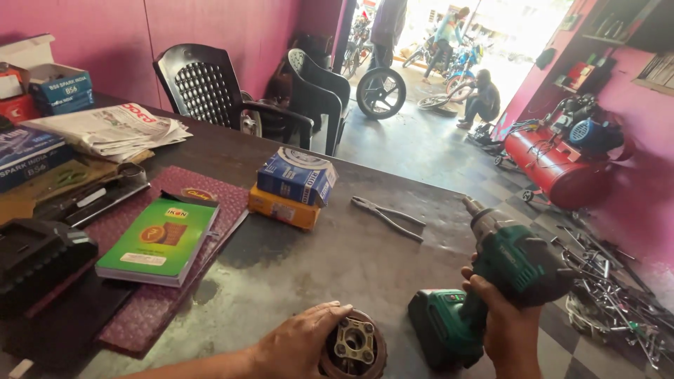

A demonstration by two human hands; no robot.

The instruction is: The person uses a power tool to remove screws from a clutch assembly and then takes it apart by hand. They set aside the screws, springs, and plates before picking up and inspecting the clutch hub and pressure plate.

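Green cordless drill point(507, 270) with a black grip and battery base sits in the right hand point(502, 326), whose fingers wrap closed around its handle, above the table's point(337, 256) near edge. Its bare chuck points up and away toward the far edge. Left hand point(298, 344) lies flat on a round metal hub point(357, 347), partly cut off below.

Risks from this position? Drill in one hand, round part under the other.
1. The left hand alone steadies the round metal hub; it might spin or slip under torque.
2. The hub sits at the table edge and could drop.
3. The right hand holds the green cordless drill single-handed, so the bit may wander toward the fingers.
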